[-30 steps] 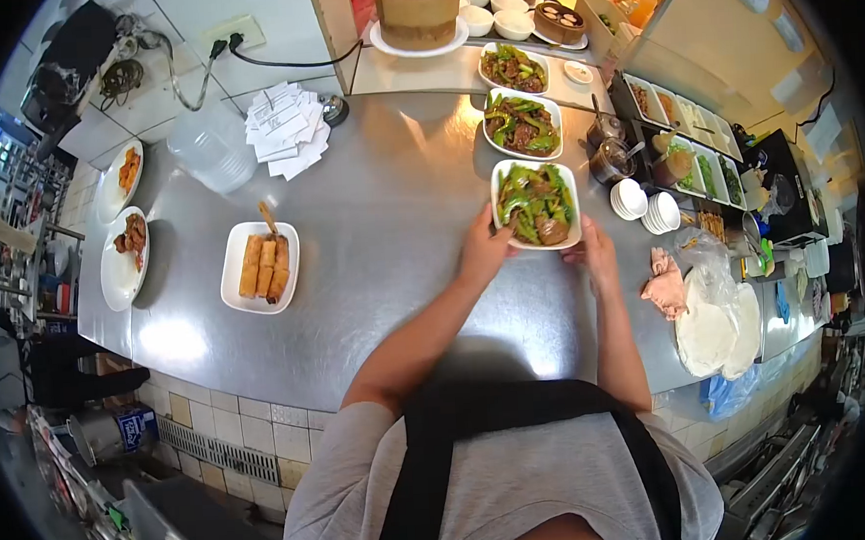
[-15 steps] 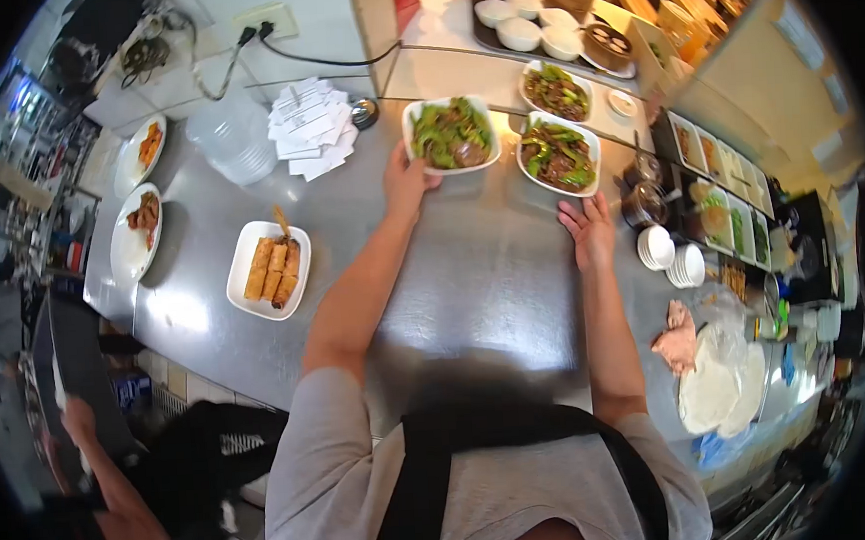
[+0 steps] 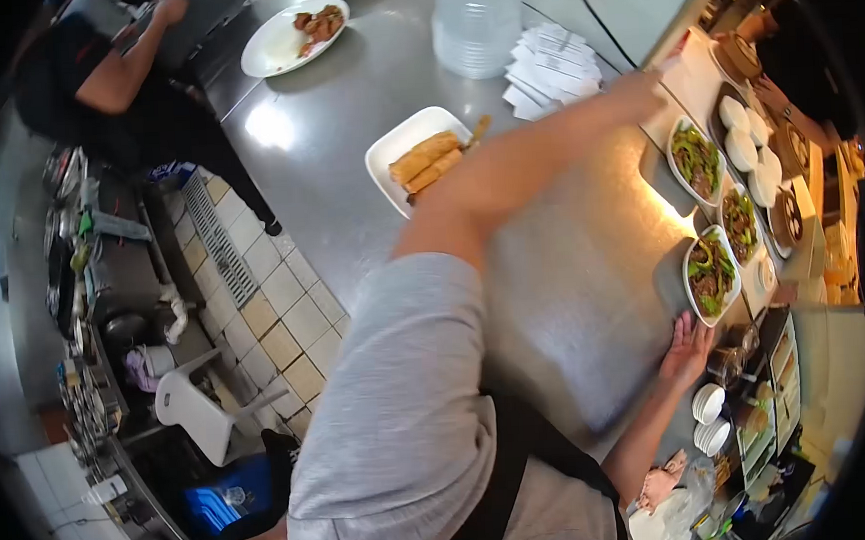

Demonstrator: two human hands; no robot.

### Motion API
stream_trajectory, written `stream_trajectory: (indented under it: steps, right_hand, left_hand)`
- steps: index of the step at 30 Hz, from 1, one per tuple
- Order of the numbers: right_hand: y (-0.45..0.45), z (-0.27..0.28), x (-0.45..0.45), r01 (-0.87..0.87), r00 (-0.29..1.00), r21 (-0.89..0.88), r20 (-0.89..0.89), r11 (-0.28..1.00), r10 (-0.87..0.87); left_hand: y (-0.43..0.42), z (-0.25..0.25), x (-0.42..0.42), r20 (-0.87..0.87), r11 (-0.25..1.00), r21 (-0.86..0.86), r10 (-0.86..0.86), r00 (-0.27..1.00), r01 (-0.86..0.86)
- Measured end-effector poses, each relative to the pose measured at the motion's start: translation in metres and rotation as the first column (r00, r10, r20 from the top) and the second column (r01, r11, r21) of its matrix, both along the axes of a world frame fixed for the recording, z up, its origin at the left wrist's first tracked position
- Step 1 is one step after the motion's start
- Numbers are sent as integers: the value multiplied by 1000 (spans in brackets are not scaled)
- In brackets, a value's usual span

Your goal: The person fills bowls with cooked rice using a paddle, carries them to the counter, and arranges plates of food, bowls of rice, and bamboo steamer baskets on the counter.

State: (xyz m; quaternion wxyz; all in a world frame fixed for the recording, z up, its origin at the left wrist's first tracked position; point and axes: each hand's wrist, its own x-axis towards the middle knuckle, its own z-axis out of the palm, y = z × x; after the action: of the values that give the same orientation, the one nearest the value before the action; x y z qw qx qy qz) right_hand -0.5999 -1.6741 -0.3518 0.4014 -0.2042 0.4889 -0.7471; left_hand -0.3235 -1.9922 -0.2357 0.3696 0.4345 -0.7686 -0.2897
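Note:
My left hand (image 3: 643, 95), smeared by motion, reaches over the counter near the paper slips (image 3: 551, 66); its fingers cannot be made out. Fingers spread, my right hand (image 3: 687, 352) is at the near edge of a white dish of meat and green vegetables (image 3: 712, 277). Two similar dishes lie beyond it, a middle one (image 3: 740, 225) and a far one (image 3: 697, 161). My left forearm partly covers a white dish (image 3: 381, 159) of fried rolls (image 3: 425, 159).
A person in black (image 3: 114, 81) stands at upper left; another (image 3: 808, 64) is behind the counter near a steamer (image 3: 737, 58). A clear container (image 3: 479, 28), an oval plate (image 3: 269, 44), stacked small bowls (image 3: 710, 404) and sauce pots (image 3: 726, 364) are around.
The view has turned left. The dish my left hand held now sits at the far side, released. My left arm stretches across the counter. A person has appeared behind the counter.

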Motion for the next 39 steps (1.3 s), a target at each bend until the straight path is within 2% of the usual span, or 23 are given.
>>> stream_trajectory:
  steps: [1,2,3,4,5,6,7,8,9,10,11,13,16,18,20,21,22,23,24,25,33,36,39]
  right_hand:
    - [4,-3,2,32,999,8,-14,999,-32]
    - [9,-5,3,67,997,13,-28,998,-67]
    - [15,-6,6,115,992,58,-61,992,-112]
    - [25,-11,6,110,992,53,-61,993,-107]
    - [35,-19,5,21,989,32,-150,999,-16]
    - [39,-25,8,-66,969,21,-239,998,69]
    - [39,-23,19,-61,969,18,-240,998,63]
    - [42,-12,44,-30,843,145,-529,989,103]
    - [44,1,72,45,633,254,-755,966,169]
    - [41,22,103,21,482,276,-845,961,232]
    - [40,30,110,37,482,271,-848,962,220]
    - [35,37,120,7,-17,340,-940,940,340]
    - [33,33,117,27,-3,362,-932,932,362]
    - [33,33,117,33,-7,374,-927,927,374]
    - [32,35,119,29,-6,372,-928,928,372]
    - [34,36,117,21,-11,377,-926,926,377]
    - [34,35,117,24,-6,370,-929,929,370]
    - [33,33,118,23,3,360,-933,933,360]
    - [33,33,118,6,0,356,-934,934,356]
    - [33,33,117,3,7,340,-940,940,340]
    - [41,15,99,-84,62,259,-962,962,264]
    - [42,10,93,-102,40,214,-975,971,219]
    - [41,-5,91,-172,305,231,-912,958,275]
  left_hand:
    - [1,18,42,-136,998,-20,55,989,-58]
    - [3,28,96,-414,976,-215,-59,908,-35]
    - [-4,29,152,-525,978,-185,-14,851,-98]
    - [-1,32,204,-616,916,-147,211,759,-373]
    - [25,40,256,-648,846,-147,309,696,-513]
    - [26,28,299,-734,746,105,504,455,-658]
    - [21,-1,350,-714,663,212,606,350,-718]
    - [22,-22,380,-746,544,487,666,-1,-684]
    - [27,-42,416,-610,480,605,792,18,-636]
    - [27,-67,442,-578,452,672,815,-34,-586]
    - [25,-84,458,-540,422,737,838,-83,-528]
    - [27,-86,466,-527,457,758,850,-22,-466]
    - [7,-92,483,-487,440,771,873,18,-460]
    - [3,-91,482,-544,488,760,839,-10,-430]
    - [4,-86,472,-659,513,704,730,-182,-491]
    - [17,-74,455,-681,497,676,703,-204,-545]
    - [27,-79,451,-726,560,651,657,-203,-513]
    - [41,-73,440,-707,542,681,661,-251,-492]
    - [55,-77,438,-739,598,647,643,-199,-473]
    - [68,-88,439,-753,631,645,622,-215,-432]
    - [279,-89,420,-736,657,647,670,-94,-386]
    - [384,-58,398,-673,621,624,735,78,-474]
    - [473,-33,373,-553,562,679,815,173,-472]
